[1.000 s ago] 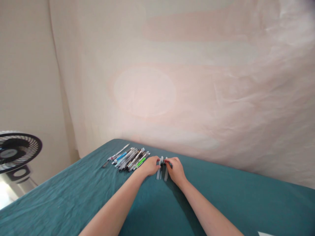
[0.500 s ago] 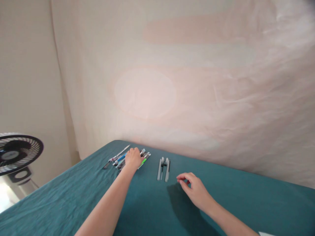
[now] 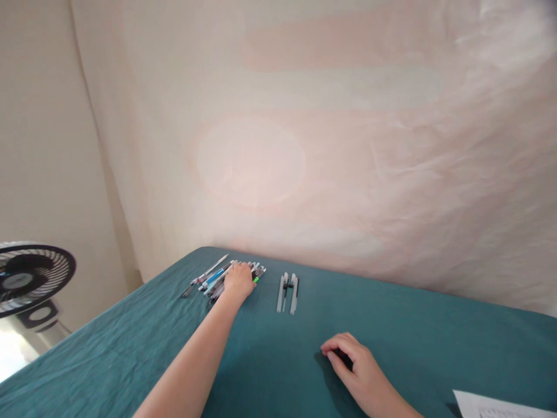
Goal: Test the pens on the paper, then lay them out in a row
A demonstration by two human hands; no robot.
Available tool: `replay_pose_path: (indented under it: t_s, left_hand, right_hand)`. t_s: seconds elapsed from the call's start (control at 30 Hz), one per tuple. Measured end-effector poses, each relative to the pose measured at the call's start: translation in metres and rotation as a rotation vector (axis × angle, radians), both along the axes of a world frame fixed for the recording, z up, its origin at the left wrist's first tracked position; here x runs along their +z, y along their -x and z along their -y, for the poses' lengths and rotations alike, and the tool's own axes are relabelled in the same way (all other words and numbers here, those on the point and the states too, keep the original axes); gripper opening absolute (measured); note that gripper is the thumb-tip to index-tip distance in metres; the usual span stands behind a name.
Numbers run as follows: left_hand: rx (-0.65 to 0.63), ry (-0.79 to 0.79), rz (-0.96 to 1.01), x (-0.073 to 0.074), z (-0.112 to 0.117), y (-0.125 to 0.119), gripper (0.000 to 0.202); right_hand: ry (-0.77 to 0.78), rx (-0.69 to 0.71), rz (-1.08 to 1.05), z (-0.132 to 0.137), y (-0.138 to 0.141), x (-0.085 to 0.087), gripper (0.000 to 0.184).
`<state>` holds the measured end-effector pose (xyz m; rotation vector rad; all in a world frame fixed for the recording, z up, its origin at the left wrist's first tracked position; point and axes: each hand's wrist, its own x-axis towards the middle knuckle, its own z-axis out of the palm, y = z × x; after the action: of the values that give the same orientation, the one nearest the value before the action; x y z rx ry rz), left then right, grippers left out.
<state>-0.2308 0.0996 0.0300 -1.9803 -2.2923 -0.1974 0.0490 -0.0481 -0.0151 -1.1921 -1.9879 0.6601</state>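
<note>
My left hand [image 3: 239, 280] rests on a heap of pens [image 3: 213, 281] toward the far left of the table. Its fingers curl down among them, and the fingertips are hidden, so a grip cannot be made out. White, blue and dark barrels show around the hand, with a bright green one [image 3: 256, 279] by its right side. To the right of the heap lies a small group of clear and grey pens [image 3: 287, 293], roughly side by side. My right hand [image 3: 354, 366] is low over the cloth nearer to me, its fingers bent, a gap between thumb and forefinger and nothing seen in it.
A dark green cloth [image 3: 261, 360] covers the table. White paper [image 3: 500, 404] with faint print lies at the front right. A black fan [image 3: 30, 278] stands beyond the left edge. Pale sheeting [image 3: 326, 174] hangs behind the table.
My right hand has drawn back toward me and lower, away from the group of pens. The left hand stays at the heap, shifted slightly. More of the paper shows.
</note>
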Motion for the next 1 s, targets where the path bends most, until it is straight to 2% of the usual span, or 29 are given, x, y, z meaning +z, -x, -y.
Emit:
replay_pose_path:
  t_s: [0.33, 0.6, 1.0]
  left_hand:
    - [0.003, -0.008, -0.035, -0.001, 0.004, -0.014, 0.054]
    - [-0.076, 0.018, -0.035, -0.010, 0.003, -0.027, 0.030]
    - [-0.100, 0.038, -0.002, -0.006, 0.011, -0.039, 0.027]
  right_hand:
    - [0.023, -0.002, -0.015, 0.002, -0.003, 0.004, 0.017]
    - [0.005, -0.003, -0.024, 0.002, -0.002, 0.005, 0.017]
    - [0.004, -0.006, -0.037, 0.002, -0.003, 0.006, 0.018]
